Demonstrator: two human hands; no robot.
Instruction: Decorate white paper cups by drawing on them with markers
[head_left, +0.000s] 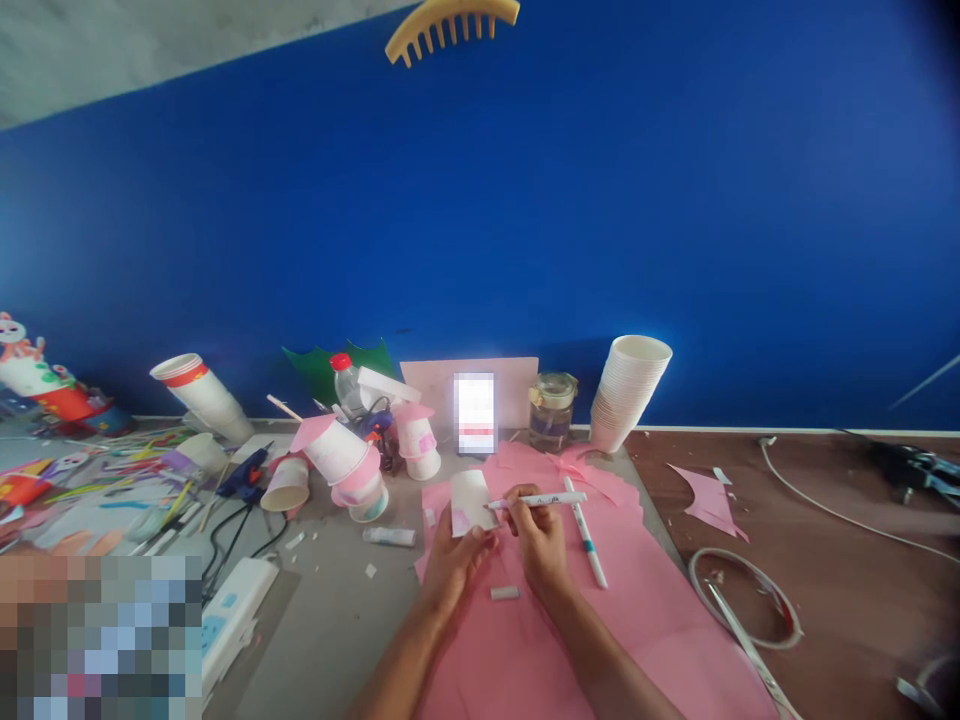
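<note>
My left hand (466, 560) is closed around the lower part of a white paper cup (468, 497), held narrow end up with faint pink patches on its side. A white marker pen (551, 498) with dark lettering is pinched in my right hand (538, 540). Its tip points left at the cup's side, at or very near the surface. Below the hands, a pale marker cap (505, 593) lies on a pink paper sheet (510, 660). Just right of my right hand rests another white marker (589, 540) with a blue band.
A lit screen (475, 412), a glass jar (552, 410) and stacked paper cups (631, 392) stand at the back. Pink-roofed cup models (341, 455), a glue gun (247, 473) and a power strip (236, 600) are on the left. Scissors (750, 645) and a tape ring (795, 630) lie right.
</note>
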